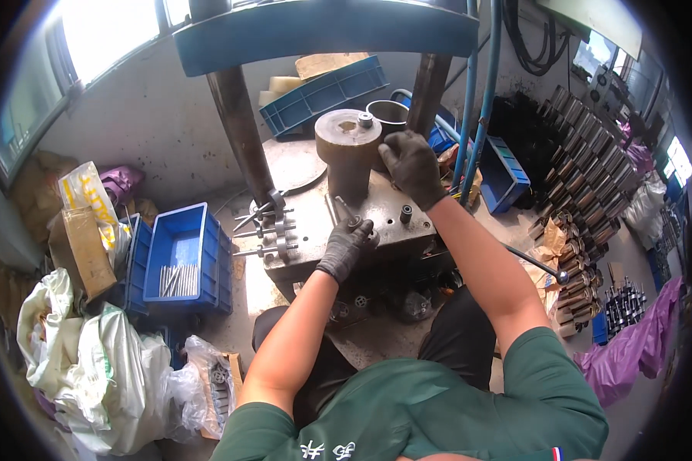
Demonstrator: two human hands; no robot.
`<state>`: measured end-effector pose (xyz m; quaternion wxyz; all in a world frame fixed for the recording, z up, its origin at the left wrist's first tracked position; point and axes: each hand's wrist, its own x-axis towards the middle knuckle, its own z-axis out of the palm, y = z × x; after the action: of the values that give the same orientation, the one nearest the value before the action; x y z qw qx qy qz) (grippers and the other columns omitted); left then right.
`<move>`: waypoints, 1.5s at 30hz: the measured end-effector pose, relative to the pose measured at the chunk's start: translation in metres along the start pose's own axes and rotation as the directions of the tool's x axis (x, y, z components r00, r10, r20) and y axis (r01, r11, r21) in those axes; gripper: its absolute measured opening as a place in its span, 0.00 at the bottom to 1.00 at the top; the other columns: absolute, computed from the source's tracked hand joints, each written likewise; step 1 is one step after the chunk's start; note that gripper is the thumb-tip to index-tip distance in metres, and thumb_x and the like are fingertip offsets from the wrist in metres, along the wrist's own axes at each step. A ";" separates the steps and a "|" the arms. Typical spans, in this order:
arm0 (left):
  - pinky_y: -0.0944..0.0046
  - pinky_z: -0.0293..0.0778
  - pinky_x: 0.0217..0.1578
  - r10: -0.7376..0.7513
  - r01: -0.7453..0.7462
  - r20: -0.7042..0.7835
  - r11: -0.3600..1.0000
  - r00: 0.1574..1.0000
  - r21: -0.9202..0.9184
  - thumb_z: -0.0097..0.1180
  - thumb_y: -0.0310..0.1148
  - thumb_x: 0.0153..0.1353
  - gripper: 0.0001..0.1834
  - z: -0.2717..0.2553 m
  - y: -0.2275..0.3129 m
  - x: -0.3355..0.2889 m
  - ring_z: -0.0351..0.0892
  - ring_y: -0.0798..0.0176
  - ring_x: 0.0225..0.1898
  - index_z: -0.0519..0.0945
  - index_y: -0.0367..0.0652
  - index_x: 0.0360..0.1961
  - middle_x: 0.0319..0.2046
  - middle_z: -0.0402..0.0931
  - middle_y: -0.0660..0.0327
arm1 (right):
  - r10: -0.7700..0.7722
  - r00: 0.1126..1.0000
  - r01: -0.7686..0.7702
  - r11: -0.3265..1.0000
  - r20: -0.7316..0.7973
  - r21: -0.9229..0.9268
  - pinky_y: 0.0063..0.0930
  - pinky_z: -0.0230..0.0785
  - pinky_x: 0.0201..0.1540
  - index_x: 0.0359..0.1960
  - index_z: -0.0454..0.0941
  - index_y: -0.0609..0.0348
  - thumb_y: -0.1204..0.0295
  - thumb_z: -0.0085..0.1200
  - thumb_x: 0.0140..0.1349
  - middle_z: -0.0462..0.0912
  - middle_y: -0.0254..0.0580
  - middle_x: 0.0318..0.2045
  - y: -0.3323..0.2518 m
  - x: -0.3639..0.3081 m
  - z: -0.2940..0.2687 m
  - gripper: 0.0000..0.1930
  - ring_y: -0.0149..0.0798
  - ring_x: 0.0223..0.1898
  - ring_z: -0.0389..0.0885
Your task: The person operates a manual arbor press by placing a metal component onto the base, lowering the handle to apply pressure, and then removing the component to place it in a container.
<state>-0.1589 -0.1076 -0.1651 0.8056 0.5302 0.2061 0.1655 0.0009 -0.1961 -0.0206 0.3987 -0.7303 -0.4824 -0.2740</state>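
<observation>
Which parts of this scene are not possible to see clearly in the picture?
Head view only:
- Left hand: glove covers whatever it grips on the steel plate.
- Right hand: fingertips hide what they touch beside the metal cylinder.
- Press top: cut by the upper edge.
- Rods in the blue bin: too small to count.

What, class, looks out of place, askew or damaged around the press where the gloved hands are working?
Nothing is clearly damaged or spilled. The left hand rests on the press plate and the right hand beside the steel cylinder. Only the crumpled bags on the floor look untidy.
</observation>
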 end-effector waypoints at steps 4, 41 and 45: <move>0.60 0.79 0.52 0.156 -0.062 0.248 0.934 0.956 -0.351 0.67 0.27 0.64 0.17 -0.014 0.005 -0.020 0.82 0.61 0.46 0.78 0.42 0.53 0.42 0.82 0.60 | 0.098 0.978 -0.106 0.994 0.184 0.036 0.46 0.72 0.38 0.25 0.76 0.60 0.67 0.65 0.65 0.78 0.48 0.26 -0.026 -0.088 -0.110 0.14 0.52 0.32 0.78; 0.70 0.80 0.29 0.542 -0.526 0.014 0.810 0.840 0.260 0.65 0.17 0.63 0.30 0.080 0.185 0.149 0.81 0.69 0.33 0.76 0.45 0.66 0.40 0.84 0.60 | 0.231 0.566 0.164 0.909 0.791 -0.383 0.46 0.77 0.40 0.59 0.78 0.62 0.53 0.58 0.64 0.85 0.50 0.41 0.021 -0.147 -0.326 0.29 0.52 0.37 0.86; 0.70 0.78 0.30 0.589 -0.574 0.082 0.731 0.804 0.369 0.66 0.21 0.65 0.30 0.081 0.180 0.149 0.80 0.72 0.30 0.75 0.45 0.68 0.38 0.84 0.62 | 0.304 0.556 0.072 0.910 0.774 -0.409 0.48 0.76 0.38 0.58 0.79 0.60 0.58 0.62 0.61 0.84 0.52 0.36 0.026 -0.154 -0.331 0.26 0.54 0.35 0.85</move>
<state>0.0024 -0.0301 0.0063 0.5918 0.7086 0.0739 0.3771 -0.0398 -0.5568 0.0260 -0.0111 -0.8677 -0.4958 0.0349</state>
